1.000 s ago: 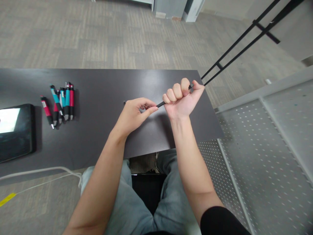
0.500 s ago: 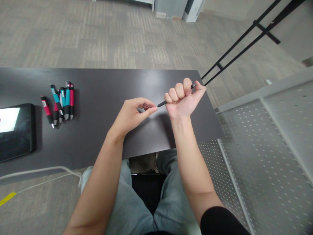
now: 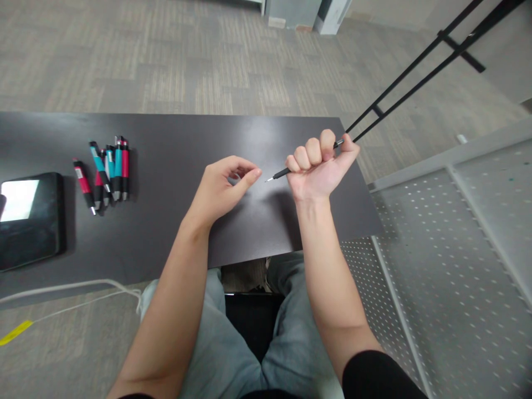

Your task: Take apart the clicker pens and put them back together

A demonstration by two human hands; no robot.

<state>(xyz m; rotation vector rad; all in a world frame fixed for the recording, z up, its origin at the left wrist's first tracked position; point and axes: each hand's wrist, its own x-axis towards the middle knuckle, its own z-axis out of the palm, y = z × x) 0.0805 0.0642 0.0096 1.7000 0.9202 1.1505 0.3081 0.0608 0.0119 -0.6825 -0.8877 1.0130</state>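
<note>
Beyond the left hand [image 3: 226, 185] and the right hand [image 3: 316, 172] spreads a grey patterned floor [image 3: 166, 66], and below them lies a dark table [image 3: 141, 238]. Well to the left of the left hand, on this table, I see a black device [image 3: 37, 238] with a bright patch on its surface. Both hands are near each other but apart. The right one is closed as a fist, palm turned to the person; the left one is half curled, thumb and forefinger narrow, and whether some small piece is between them, I cannot tell. Between the left hand and the device rests a group of pens [image 3: 118, 166], pink and teal with black parts, some overlapping. Inside the right fist a dark pen [image 3: 282, 173] is held at a slant, its rear end showing beside the thumb. From its front a thin, pale tip [image 3: 270, 179] points to the left fingertips, close but not touching.
</note>
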